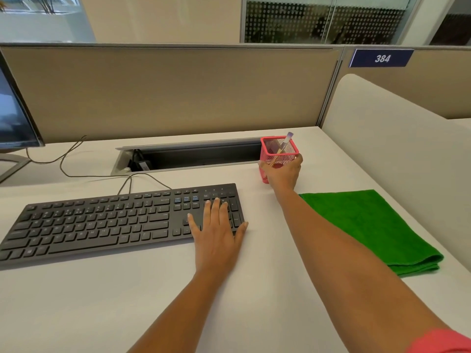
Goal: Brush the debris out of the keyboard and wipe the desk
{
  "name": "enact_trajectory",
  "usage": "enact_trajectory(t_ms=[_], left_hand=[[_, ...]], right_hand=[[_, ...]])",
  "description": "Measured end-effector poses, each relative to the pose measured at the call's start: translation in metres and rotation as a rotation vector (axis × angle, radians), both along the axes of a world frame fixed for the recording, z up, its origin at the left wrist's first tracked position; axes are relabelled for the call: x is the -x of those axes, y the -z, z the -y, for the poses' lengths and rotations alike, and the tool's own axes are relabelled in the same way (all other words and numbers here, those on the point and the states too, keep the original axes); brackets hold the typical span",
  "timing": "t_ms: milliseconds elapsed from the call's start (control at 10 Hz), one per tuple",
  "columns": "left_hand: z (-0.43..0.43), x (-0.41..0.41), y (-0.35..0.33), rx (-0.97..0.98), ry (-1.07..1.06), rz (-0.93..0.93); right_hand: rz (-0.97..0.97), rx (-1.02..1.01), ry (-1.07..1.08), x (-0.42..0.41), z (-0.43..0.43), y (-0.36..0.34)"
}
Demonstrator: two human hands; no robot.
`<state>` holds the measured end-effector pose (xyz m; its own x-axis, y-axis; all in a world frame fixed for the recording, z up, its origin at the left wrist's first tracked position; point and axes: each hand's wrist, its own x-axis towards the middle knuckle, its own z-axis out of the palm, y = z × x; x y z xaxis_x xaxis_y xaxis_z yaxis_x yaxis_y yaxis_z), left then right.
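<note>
Right grip [283, 172] wraps pink mesh cup [270, 152] | left grip [216, 233] flat on keyboard [102, 225] | white desk [102, 301], beige partition [178, 93] behind

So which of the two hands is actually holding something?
The right hand: it grips the pink mesh cup. The left hand only lies flat on the right end of the keyboard.

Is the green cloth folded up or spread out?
Folded. The green cloth lies flat on the desk, and stacked layers show along its near edge.
</note>
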<state>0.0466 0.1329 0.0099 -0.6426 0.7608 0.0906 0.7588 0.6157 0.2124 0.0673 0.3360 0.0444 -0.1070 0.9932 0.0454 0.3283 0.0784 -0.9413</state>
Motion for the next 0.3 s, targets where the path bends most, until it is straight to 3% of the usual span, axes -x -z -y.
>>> enact_trajectory(t_ms=[300], left_hand=[[0.004, -0.001, -0.005, -0.068, -0.002, 0.032]], right_hand=[[0.04, -0.088, 0.037, -0.021, 0.05, 0.01]])
